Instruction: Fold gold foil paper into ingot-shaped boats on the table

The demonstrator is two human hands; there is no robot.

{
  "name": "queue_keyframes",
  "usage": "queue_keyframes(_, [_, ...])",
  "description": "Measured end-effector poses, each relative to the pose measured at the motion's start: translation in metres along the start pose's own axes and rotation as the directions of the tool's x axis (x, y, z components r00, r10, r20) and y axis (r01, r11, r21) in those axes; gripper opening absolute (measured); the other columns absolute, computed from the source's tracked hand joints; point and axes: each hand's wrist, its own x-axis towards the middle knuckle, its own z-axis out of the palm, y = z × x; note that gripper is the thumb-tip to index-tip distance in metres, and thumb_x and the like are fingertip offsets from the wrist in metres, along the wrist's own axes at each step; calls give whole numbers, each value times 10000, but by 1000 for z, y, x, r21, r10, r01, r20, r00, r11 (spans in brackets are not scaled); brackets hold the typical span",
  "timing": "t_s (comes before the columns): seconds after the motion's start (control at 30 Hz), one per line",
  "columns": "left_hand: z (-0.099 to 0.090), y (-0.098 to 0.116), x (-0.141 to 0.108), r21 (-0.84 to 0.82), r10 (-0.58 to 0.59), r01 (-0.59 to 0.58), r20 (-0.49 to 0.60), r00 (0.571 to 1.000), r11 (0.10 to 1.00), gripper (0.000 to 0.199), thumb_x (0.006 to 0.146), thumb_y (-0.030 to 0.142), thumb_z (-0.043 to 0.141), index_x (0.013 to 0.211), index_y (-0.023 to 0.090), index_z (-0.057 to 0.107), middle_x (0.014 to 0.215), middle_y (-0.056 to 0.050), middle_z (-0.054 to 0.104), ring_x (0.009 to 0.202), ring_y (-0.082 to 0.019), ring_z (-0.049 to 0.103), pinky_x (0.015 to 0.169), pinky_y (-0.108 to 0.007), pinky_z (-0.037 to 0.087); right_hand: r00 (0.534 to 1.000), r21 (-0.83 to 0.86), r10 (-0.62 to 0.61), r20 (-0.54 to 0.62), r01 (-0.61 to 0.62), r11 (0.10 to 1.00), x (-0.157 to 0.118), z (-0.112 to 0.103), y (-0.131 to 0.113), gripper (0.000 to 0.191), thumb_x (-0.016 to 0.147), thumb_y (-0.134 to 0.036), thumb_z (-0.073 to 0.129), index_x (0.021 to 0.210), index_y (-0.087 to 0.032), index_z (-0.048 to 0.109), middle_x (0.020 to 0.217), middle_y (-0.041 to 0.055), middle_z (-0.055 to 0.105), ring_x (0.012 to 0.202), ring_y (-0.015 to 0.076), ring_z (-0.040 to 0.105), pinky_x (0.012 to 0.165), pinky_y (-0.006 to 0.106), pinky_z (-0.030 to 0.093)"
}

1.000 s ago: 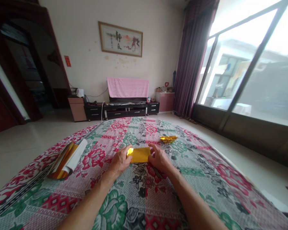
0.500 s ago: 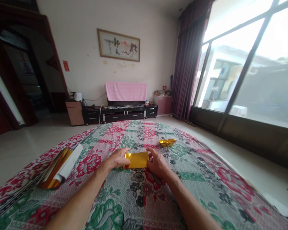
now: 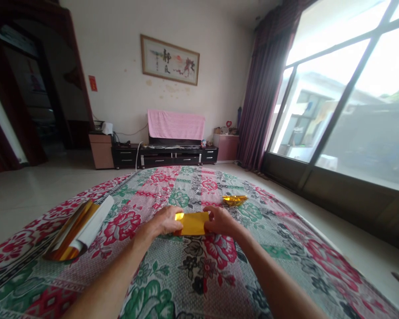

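A rectangle of shiny gold foil paper is held level between my two hands, just over the patterned cloth. My left hand grips its left end, thumb in front and fingers behind. At the opposite end, my right hand pinches the paper between thumb and fingers. Beyond my right hand lies a folded gold foil piece, shaped like a small boat or ingot. Over to the left rests a loosely rolled stack of gold and white sheets.
A floral cloth covers the round table. Past it stand a low black cabinet and a screen draped with a pink towel. Purple curtains and large windows are on the right, a dark doorway on the left.
My view has shifted slightly. Both hands still hold the gold paper by its ends, and it looks almost the same. The folded piece and the stack stay where they lay.
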Motion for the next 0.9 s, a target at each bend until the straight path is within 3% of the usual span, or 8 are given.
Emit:
queue_keyframes(0.1, [0, 1, 1, 71, 29, -34, 70, 997, 997, 374, 496, 211, 618, 864, 205, 688, 770, -21, 670, 671, -166, 587, 545, -202, 371, 996, -32, -92, 18, 92, 995, 0, -1, 3, 304, 582, -169, 576, 869, -189, 676, 690, 2, 649, 598, 124, 541, 539, 202, 353])
queue_keyframes(0.3, [-1, 3, -1, 83, 15, -20, 58, 998, 996, 439, 525, 204, 600, 962, 203, 639, 793, -15, 659, 665, -149, 575, 532, -192, 359, 993, -89, -115, 24, 117, 989, -1, -4, 3, 212, 592, -198, 588, 790, -174, 657, 718, 17, 657, 625, 139, 549, 561, 215, 355])
queue_keyframes(0.7, [-3, 1, -2, 173, 55, -75, 117, 992, 982, 134, 582, 263, 562, 676, 173, 597, 618, 25, 563, 579, -115, 500, 496, -195, 297, 977, -51, -212, -9, 212, 976, -5, -1, 5, 130, 605, -132, 565, 724, -166, 606, 678, 1, 616, 592, 111, 521, 536, 200, 337])
queue_keyframes(0.9, [-6, 2, -5, 180, 136, -158, 127, 983, 971, 101, 597, 232, 539, 668, 171, 577, 626, 24, 550, 582, -107, 480, 503, -195, 290, 901, -52, -420, -104, 417, 907, -12, 1, -1, 158, 658, -74, 495, 775, -167, 544, 776, 22, 566, 719, 128, 507, 654, 228, 388])
